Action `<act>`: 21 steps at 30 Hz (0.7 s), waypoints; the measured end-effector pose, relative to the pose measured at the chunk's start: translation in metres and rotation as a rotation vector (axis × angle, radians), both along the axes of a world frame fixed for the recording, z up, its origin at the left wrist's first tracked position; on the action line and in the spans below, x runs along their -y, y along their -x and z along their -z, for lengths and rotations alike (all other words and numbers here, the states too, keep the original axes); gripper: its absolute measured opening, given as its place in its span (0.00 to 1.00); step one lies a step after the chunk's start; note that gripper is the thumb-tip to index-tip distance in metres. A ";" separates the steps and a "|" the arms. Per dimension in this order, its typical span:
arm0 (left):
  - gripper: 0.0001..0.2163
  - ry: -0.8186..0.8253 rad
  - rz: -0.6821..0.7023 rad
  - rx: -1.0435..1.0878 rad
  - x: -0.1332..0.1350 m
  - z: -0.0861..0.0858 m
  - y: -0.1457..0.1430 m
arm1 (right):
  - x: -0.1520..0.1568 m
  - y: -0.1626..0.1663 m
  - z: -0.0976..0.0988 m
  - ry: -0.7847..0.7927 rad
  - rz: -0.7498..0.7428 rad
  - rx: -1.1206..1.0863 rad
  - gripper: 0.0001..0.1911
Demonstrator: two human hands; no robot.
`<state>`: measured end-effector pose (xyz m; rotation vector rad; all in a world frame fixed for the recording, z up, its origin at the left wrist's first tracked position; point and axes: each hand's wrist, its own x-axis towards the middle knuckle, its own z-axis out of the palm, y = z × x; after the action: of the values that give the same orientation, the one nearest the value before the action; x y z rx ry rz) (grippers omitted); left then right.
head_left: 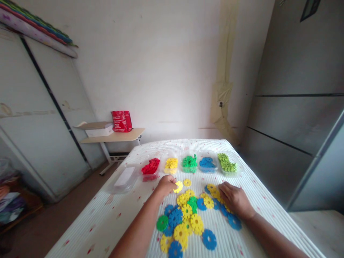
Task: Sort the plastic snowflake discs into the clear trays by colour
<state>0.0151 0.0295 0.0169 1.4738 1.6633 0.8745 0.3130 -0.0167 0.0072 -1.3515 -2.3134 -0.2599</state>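
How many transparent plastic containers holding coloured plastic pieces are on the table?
5, in one row, left to right: red-piece container, yellow-piece container, green-piece container, blue-piece container, lime-green-piece container. None seems hidden.

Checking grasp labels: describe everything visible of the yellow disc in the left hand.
The yellow disc is flat, round and looks like plastic. The left hand pinches its left edge, hiding part of it. It is just left of another loose yellow piece, on the near side of the clear tub. Whether it also touches the cloth can't be told.
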 end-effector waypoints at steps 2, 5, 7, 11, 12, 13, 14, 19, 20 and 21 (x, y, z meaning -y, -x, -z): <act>0.02 -0.020 -0.037 0.058 -0.007 -0.016 0.007 | 0.000 0.002 0.000 0.012 -0.023 0.003 0.19; 0.06 -0.100 -0.121 0.128 -0.027 -0.039 0.013 | 0.000 0.004 0.001 0.021 -0.050 0.001 0.19; 0.09 -0.151 -0.176 0.153 -0.042 -0.050 0.013 | 0.000 0.003 0.002 0.017 -0.047 0.001 0.18; 0.15 -0.203 -0.251 0.129 -0.057 -0.050 0.006 | -0.001 -0.002 0.004 0.005 -0.015 -0.003 0.17; 0.15 -0.213 -0.258 0.110 -0.056 -0.046 0.004 | -0.001 -0.003 0.005 0.001 -0.008 -0.010 0.17; 0.14 -0.223 -0.259 0.088 -0.053 -0.042 0.003 | -0.001 -0.003 0.005 -0.002 -0.002 -0.018 0.16; 0.12 -0.233 -0.250 0.065 -0.048 -0.036 0.002 | -0.001 -0.004 0.004 -0.004 0.006 -0.024 0.16; 0.06 -0.258 -0.150 -0.052 -0.003 -0.006 0.010 | -0.001 -0.004 0.000 0.008 0.038 -0.069 0.15; 0.06 -0.257 -0.136 -0.073 0.007 0.001 0.014 | -0.002 -0.003 -0.001 0.017 0.041 -0.088 0.15; 0.06 -0.255 -0.127 -0.094 0.017 0.007 0.020 | -0.002 -0.002 -0.003 0.025 0.042 -0.106 0.15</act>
<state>-0.0044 0.0125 0.0098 1.6138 1.7817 1.1373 0.3150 -0.0142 0.0102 -1.3928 -2.2105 -0.1690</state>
